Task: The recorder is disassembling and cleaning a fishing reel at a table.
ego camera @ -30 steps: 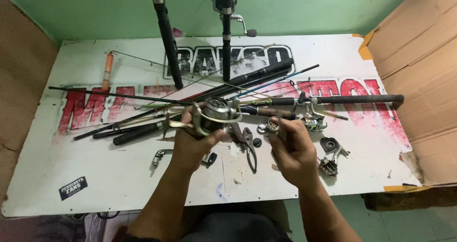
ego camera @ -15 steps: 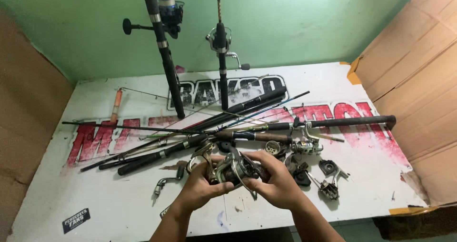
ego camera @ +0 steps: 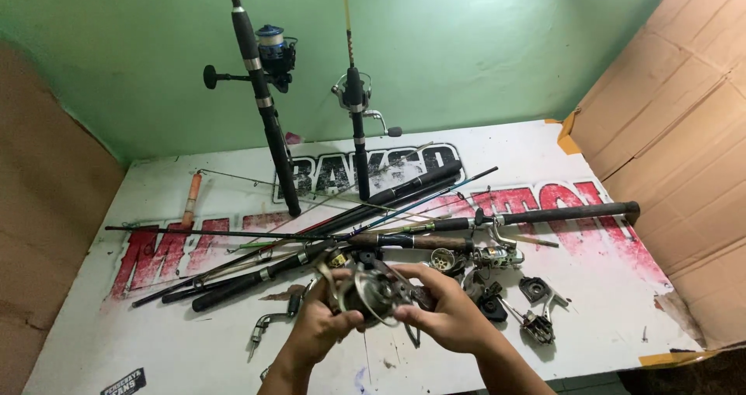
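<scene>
Two bare hands meet over the near edge of the white tabletop, both closed around one spinning reel. The left hand cups the reel from below and from the left, fingers curled about its body; the right hand grips it from the right, thumb and fingertips pinched narrowly on the reel's front. Compared with the view one second earlier, when the hands worked apart at the rod pile, with the left on the reel and the right on a smaller part beside it, both have drawn back toward the near edge and joined on this single reel, so it now sits lifted clear of the pile and is supported by both hands alone. Behind them a heap of dark rod sections crosses the tabletop's middle, with a thick black handle running toward the right edge. Loose reel parts lie just right of the right hand; a small metal crank lies just left of the left hand. Two upright rods with reels stand against the far edge. Bare surface remains along the near-left corner and the near-right corner; brown cardboard walls the right edge.
</scene>
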